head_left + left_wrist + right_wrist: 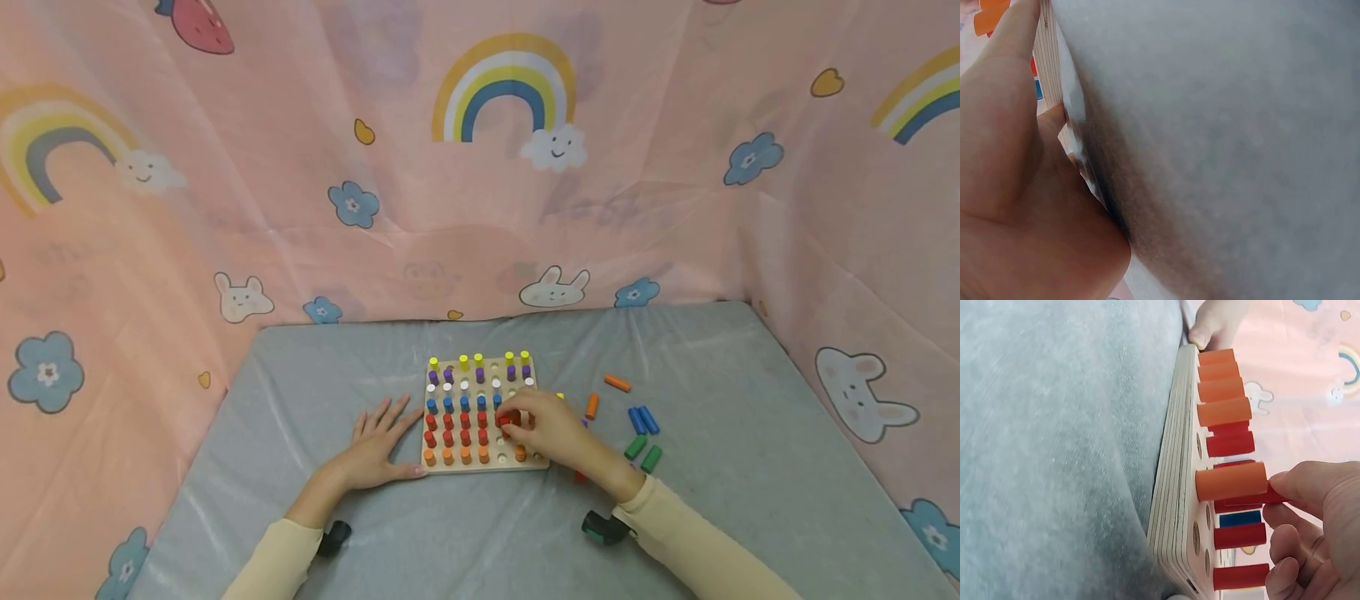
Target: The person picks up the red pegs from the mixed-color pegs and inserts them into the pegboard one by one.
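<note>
A wooden pegboard [480, 469] lies on the grey cloth, holding rows of yellow, purple, white, blue, red and orange pegs. My right hand [558, 429] is over its right part, thumb and finger pinching a red peg [1277, 495]. In the right wrist view, that peg is partly behind an upright orange peg [1232, 480], and bare holes show nearby. To the board's left, my left hand [375, 454] rests with fingers spread, its thumb at the near left corner and index fingertip at the left edge. The left wrist view shows this palm [1035, 231] close up against the cloth.
Loose pegs lie right of the board: orange [617, 383], blue [643, 420] and green [651, 457], with a red one [581, 477] partly hidden under the right forearm. A pink patterned curtain [480, 225] stands behind and along both sides of the table.
</note>
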Motion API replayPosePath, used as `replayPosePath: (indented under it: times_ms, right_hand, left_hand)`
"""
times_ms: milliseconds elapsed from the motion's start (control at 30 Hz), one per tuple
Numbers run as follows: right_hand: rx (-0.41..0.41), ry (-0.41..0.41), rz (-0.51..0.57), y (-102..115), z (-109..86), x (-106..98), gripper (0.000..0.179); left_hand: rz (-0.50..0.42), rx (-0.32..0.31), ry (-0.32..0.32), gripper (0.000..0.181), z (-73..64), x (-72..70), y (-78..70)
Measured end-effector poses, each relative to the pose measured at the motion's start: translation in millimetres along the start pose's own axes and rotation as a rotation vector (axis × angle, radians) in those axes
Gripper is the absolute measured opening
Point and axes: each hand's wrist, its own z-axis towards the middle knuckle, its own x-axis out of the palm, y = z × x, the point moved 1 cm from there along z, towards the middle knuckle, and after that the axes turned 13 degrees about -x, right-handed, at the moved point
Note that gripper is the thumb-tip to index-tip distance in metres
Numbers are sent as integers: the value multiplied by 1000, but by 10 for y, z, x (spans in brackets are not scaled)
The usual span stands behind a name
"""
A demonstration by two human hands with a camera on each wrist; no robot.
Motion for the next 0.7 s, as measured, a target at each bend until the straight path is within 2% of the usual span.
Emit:
replayPosePath:
  times_ms: [200,467,700]
  right_hand:
    - [-29,-8,33,9,12,41,14]
    - [-50,-6,20,-3,-7,101,14]
    - [-39,-13,24,7,-24,121,15]
  left_hand:
    - [-3,3,0,92,-1,2,1]
    - [-7,-1,2,92,-7,10,15]
    - [-5,-3,2,92,2,9,22]
